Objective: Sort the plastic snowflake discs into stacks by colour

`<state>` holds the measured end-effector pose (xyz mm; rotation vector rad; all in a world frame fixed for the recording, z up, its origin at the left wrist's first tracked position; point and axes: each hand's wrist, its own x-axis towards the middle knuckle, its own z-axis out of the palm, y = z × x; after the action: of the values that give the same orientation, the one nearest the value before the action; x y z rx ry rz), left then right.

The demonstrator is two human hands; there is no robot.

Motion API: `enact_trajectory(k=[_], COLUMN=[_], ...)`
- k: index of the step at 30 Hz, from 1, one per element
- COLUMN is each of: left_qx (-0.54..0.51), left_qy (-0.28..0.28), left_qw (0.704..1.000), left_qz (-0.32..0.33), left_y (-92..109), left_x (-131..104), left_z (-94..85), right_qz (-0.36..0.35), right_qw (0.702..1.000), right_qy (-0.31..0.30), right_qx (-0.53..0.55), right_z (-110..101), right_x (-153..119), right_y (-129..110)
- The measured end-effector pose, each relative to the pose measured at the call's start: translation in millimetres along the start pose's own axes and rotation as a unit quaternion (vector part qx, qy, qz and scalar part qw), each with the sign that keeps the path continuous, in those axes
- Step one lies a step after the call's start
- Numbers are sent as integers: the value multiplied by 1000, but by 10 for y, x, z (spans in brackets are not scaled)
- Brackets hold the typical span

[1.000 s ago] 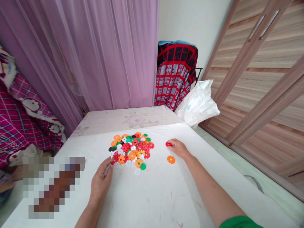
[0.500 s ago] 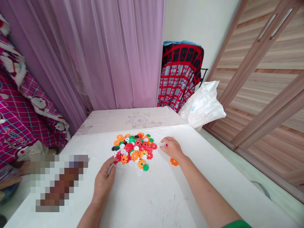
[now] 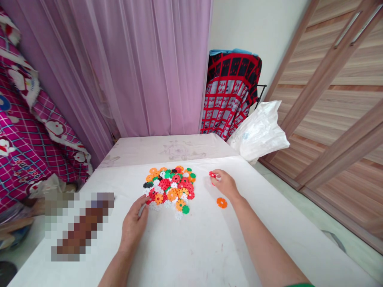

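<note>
A pile of flower-shaped plastic discs [image 3: 172, 189] in red, orange, green, white and black lies on the white tabletop [image 3: 191, 247]. At the pile's lower left edge is my left hand [image 3: 136, 213], its thumb and fingers apart, fingertips against the discs. To the right of the pile, my right hand [image 3: 226, 185] pinches a red disc [image 3: 212, 174]; another bit of red shows just under its fingers. A lone orange disc [image 3: 222, 203] lies flat below my right hand.
A blurred, pixelated patch [image 3: 83, 229] covers something on the table's left. A white plastic bag [image 3: 259, 131] is at the right back edge. Purple curtains [image 3: 149, 67] hang behind, and a wooden wardrobe [image 3: 329, 103] stands at the right.
My right hand now holds up a red disc at its fingertips, and a red disc is gone from the pile's right edge. My left hand has stayed beside the pile. The view has shifted slightly.
</note>
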<state>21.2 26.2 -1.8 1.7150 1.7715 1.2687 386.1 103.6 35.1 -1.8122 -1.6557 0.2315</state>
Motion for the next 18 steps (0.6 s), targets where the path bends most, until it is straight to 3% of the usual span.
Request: enact_trajectory(k=[3,5,11,18], left_qx=[3,2,7,8], left_qy=[-2,-2,-9,-13], left_qw=[1000,1000,1000,999], left_qz=[-3,-5,-21,-29], left_y=[-15,-14,22,56], left_x=[4,2,-11,-17], left_z=[1,-2,-28,-40], right_qz=[62,55,24,16], right_qw=[996,996,999,999], right_qy=[41,47,36,22], right_qx=[45,59,5,-40], right_z=[-111,-94,88,76], right_x=[-36,-103,-219,-205], right_y=[276,363,341,341])
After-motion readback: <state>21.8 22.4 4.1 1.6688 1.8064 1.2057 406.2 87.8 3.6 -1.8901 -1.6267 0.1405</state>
